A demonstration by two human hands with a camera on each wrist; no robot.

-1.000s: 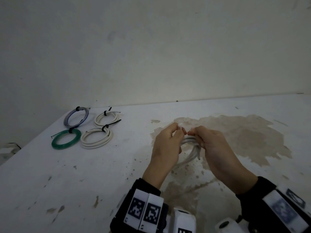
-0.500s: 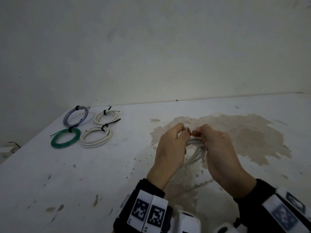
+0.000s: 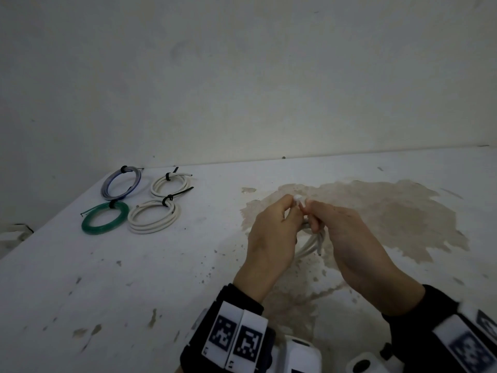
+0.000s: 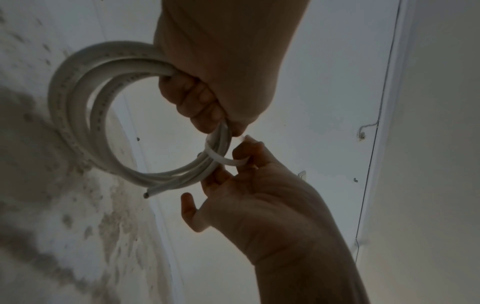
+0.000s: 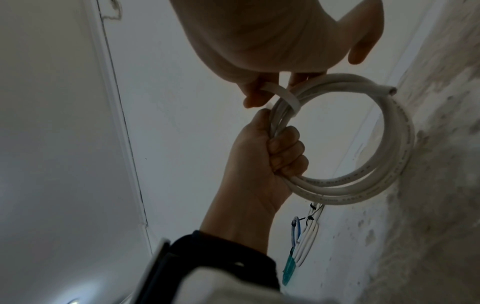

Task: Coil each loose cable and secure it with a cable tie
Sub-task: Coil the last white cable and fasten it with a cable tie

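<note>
A white cable coil [image 3: 313,242] hangs between my hands above the stained table [image 3: 188,265]. My left hand [image 3: 291,208] grips the coil's bundled strands in its curled fingers, as the left wrist view shows: left hand [image 4: 207,92], coil [image 4: 78,115]. A white cable tie [image 4: 221,158] loops loosely round the strands. My right hand [image 3: 312,208] pinches that tie [image 3: 298,200] beside the left fingertips. In the right wrist view the right hand [image 5: 262,90] holds the tie [image 5: 285,96], and the left hand [image 5: 280,148] holds the coil [image 5: 397,144]. One cut cable end [image 4: 146,195] sticks out free.
Several coils, each tied with a black tie, lie at the table's back left: a blue-grey one [image 3: 121,183], a small white one [image 3: 169,184], a green one [image 3: 105,218] and a larger white one [image 3: 153,216]. A wall stands behind the table; its left edge runs diagonally.
Both hands have drifted slightly to the right with the coil. They keep the same hold on the coil and the tie.
</note>
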